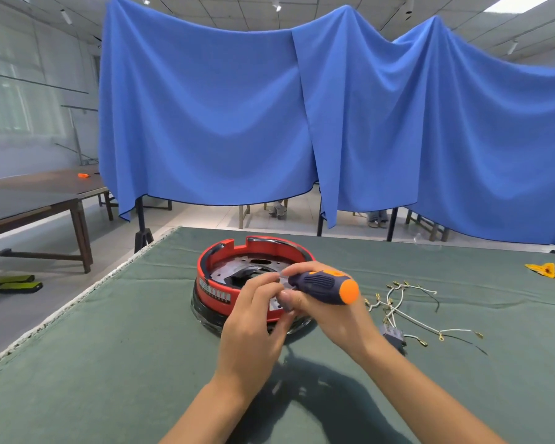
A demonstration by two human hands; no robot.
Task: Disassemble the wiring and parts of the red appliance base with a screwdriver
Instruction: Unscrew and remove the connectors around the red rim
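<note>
- I see the red appliance base [228, 285] standing on the green cloth of the table [109, 363], near the middle, just in front of both hands.
- The base is a round ring with a dark lower band, and inside it a grey metal plate [237, 267] with holes shows.
- My right hand [330, 312] grips the screwdriver [326, 285] by its dark blue and orange handle; the fingers are curled round it, and the orange end of the handle points to the right and toward me.
- The shaft of the screwdriver is hidden behind the fingers, so I cannot tell where its tip touches.
- My left hand [253, 322] is at the near rim of the base, with its fingers bent toward the front of the screwdriver. It seems to pinch something small there, but the picture is blurred and I cannot tell what it is.
- To the right of the base, a bundle of white wires [407, 310] with small yellow terminals lies loose on the cloth, apart from the base.
- A small grey part [394, 336] lies just beside these wires, close to my right wrist.
- Far to the right on the table there is a yellow object [542, 269].
- Behind the table hangs a blue curtain [269, 123].
</note>
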